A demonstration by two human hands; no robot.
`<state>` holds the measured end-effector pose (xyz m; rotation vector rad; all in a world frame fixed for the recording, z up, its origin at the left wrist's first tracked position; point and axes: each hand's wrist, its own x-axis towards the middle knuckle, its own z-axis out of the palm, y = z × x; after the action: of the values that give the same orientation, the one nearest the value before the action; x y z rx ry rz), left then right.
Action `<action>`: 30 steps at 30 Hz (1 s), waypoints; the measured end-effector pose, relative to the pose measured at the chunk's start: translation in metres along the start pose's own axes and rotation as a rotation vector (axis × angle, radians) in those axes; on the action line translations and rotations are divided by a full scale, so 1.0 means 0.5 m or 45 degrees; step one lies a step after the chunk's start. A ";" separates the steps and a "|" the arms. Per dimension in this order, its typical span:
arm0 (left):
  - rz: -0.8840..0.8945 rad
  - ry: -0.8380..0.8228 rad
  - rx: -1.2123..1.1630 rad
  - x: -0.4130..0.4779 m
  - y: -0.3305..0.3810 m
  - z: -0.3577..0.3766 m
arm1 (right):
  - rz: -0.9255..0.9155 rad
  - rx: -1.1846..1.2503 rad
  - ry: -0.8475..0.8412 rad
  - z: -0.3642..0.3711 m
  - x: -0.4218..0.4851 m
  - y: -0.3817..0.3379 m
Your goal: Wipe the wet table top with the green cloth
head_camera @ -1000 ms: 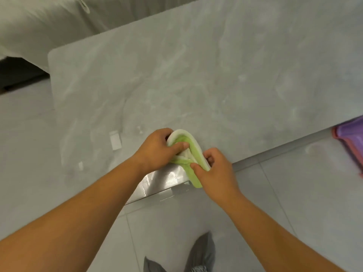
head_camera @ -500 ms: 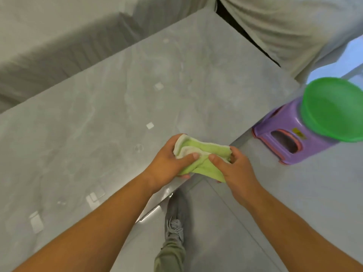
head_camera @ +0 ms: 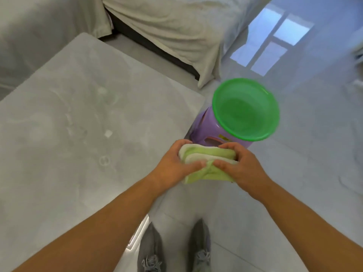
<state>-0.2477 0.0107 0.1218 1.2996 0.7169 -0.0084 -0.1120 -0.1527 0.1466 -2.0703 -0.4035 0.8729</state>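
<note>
The wet grey stone table top (head_camera: 78, 134) is sliding leftward as the round green plastic basin (head_camera: 245, 108) is swinging near. The folded green terry cloth (head_camera: 208, 154) is now hanging just past the table edge, with the left hand (head_camera: 174, 163) and right hand (head_camera: 241, 165) both clutching it, probably for wringing.

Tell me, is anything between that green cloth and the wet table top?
Nothing visible. The left hand and right hand grip the green cloth just past the table top edge; the basin sits on the other side.

Green cloth (head_camera: 208, 154): soft terry. Table (head_camera: 78, 114): smooth stone-look, damp sheen. Basin (head_camera: 245, 108) and stool (head_camera: 204, 126): glossy plastic.
</note>
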 end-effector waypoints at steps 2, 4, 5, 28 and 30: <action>-0.006 0.014 0.158 0.071 0.004 0.051 | 0.010 -0.061 0.004 -0.051 0.058 0.018; -0.030 0.046 0.277 0.148 0.002 0.099 | 0.026 -0.099 -0.007 -0.101 0.125 0.039; -0.041 0.082 0.335 0.189 -0.002 0.119 | 0.028 -0.126 -0.010 -0.123 0.161 0.049; 0.359 -0.266 1.606 0.598 -0.020 0.238 | 0.059 -0.280 0.117 -0.195 0.529 0.271; 0.390 -0.308 1.699 0.608 -0.017 0.231 | -0.154 -0.454 0.157 -0.191 0.497 0.284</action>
<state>0.0431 0.0228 -0.0233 2.6099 0.2268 -0.4530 0.1278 -0.1553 -0.0369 -2.3812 -0.6479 0.6315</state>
